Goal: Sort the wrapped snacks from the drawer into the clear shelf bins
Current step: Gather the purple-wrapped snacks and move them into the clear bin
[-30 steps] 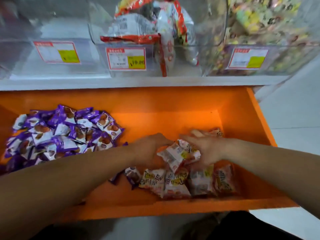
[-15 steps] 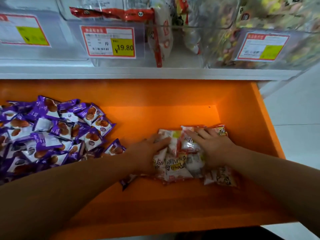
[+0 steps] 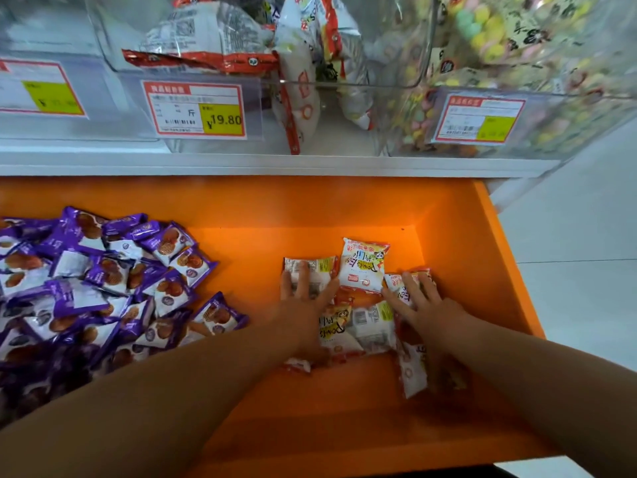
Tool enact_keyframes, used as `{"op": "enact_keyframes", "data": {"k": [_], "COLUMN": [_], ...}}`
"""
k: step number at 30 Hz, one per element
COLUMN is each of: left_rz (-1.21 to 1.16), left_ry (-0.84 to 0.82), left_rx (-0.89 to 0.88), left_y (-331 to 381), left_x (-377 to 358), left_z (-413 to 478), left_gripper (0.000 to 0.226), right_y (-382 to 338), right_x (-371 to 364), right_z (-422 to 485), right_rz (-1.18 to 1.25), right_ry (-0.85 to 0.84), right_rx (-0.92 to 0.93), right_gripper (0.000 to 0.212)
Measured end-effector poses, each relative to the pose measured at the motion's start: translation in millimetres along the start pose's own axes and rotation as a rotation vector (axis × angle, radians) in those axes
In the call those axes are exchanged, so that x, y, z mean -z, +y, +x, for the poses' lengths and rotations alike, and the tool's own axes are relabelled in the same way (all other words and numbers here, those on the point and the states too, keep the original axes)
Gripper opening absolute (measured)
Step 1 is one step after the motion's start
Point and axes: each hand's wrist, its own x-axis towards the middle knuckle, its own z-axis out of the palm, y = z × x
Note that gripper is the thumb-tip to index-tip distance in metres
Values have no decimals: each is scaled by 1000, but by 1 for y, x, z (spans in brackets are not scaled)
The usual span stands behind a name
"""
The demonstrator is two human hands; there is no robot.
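Several red-and-white snack packets (image 3: 363, 267) lie spread on the floor of the orange drawer (image 3: 499, 257), right of centre. My left hand (image 3: 303, 301) lies flat with spread fingers on the left packets. My right hand (image 3: 425, 305) lies flat with spread fingers on the right packets. A large heap of purple-wrapped snacks (image 3: 103, 281) fills the drawer's left side. Above, the middle clear bin (image 3: 362, 139) holds red-and-white packets of the same kind.
A white shelf edge (image 3: 275, 165) runs above the drawer. The right clear bin (image 3: 568, 108) is full of pastel sweets. The left clear bin (image 3: 51, 46) looks empty. Price tags (image 3: 196, 110) hang on the bin fronts. Pale floor tiles (image 3: 586, 270) lie to the right.
Both hands went from gathering the red-and-white packets in a bunch to lying flat and apart on them. The packets are now spread out, one lying free at the back.
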Motion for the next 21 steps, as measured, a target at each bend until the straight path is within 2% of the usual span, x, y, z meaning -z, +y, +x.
{"op": "enact_keyframes", "data": {"k": [2, 6, 8, 12, 14, 15, 17, 19, 21], "left_rz": [2, -34, -92, -257, -335, -352, -354, -290, -201], "left_ry": [27, 111, 148, 231, 261, 269, 264, 242, 219], "left_rx": [-4, -43, -29, 57, 108, 125, 136, 126, 112], "left_y": [-1, -20, -31, -46, -52, -55, -58, -60, -59], "left_x": [-2, -3, 0, 13, 18, 20, 20, 19, 18], "left_z": [-1, -1, -4, -12, -15, -15, -15, -14, -15], "left_gripper": [130, 110, 106, 102, 102, 102, 102, 102, 103], "right_y": [1, 1, 3, 4, 0, -1, -2, -4, -9], "right_x": [-1, 5, 5, 2, 3, 3, 2, -1, -3], "right_z": [6, 13, 15, 16, 18, 20, 24, 24, 21], "right_rz": [-63, -31, 69, 325, 443, 478, 503, 485, 430], "right_ry": [79, 114, 143, 262, 299, 297, 239, 159, 107], "right_rx": [3, 22, 51, 85, 84, 84, 66, 17, -2], "right_gripper": [148, 159, 144, 90, 80, 83, 108, 137, 151]}}
